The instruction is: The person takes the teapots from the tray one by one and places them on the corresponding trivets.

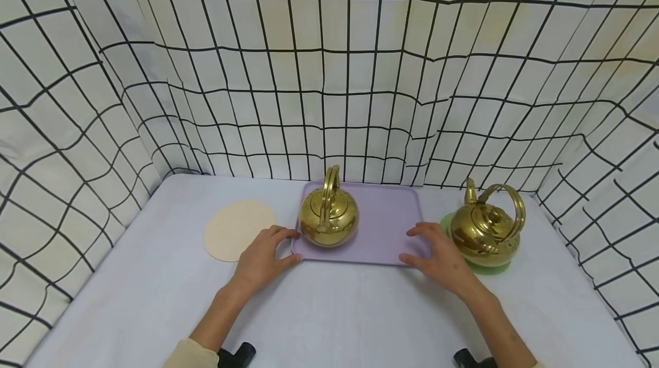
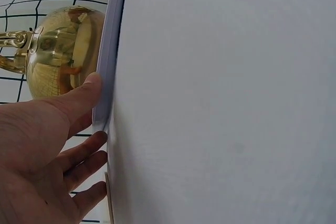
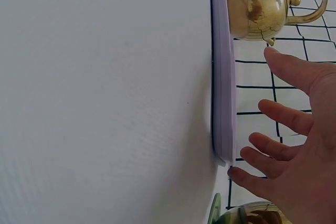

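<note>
Thumb of the left hand [image 1: 261, 259] touches the rim of the lilac tray [image 1: 386, 219] at its 8 o'clock corner; the fingers are loosely bent and do not wrap it. The right hand [image 1: 443, 258] is spread near the 4 o'clock corner and holds nothing; I see no contact there. The tray lies at 2 o'clock from the left hand and at 10 o'clock from the right one, its long axis running from 9 to 3 o'clock, so the left hand is nearer. A brass kettle [image 1: 329, 226] stands upright on its 9 o'clock half. Farther, a beige disc [image 1: 234, 230] lies at 10 o'clock from the left hand, and a second kettle [image 1: 486, 237] sits on a green mat [image 1: 489, 270] at 2 o'clock from the right hand
</note>
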The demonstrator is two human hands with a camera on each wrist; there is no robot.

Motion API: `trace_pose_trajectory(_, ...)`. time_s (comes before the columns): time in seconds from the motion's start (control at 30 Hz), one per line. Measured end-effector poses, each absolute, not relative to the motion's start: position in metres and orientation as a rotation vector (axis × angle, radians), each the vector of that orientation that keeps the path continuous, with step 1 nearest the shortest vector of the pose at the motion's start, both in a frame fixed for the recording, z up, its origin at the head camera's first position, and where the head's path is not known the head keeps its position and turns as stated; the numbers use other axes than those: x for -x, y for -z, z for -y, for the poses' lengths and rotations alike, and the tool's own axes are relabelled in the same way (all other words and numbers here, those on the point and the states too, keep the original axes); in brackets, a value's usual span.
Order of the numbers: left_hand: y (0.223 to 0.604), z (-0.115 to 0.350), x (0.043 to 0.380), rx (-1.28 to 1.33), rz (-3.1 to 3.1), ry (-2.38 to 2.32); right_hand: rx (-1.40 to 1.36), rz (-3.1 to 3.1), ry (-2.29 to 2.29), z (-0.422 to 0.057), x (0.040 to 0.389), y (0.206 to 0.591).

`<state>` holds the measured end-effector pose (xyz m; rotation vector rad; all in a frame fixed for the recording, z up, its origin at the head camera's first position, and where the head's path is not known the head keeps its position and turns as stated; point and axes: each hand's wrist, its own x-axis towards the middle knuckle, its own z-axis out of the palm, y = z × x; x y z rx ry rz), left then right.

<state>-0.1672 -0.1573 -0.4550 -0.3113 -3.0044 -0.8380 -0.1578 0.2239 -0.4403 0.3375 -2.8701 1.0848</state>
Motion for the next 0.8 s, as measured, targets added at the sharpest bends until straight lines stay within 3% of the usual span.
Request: trace_pose_trajectory(0.8,0.456,0.157,0.169,0.304,3.01,0.83,-0.443,2.927,-1.061,-0.219,0.159,0.453)
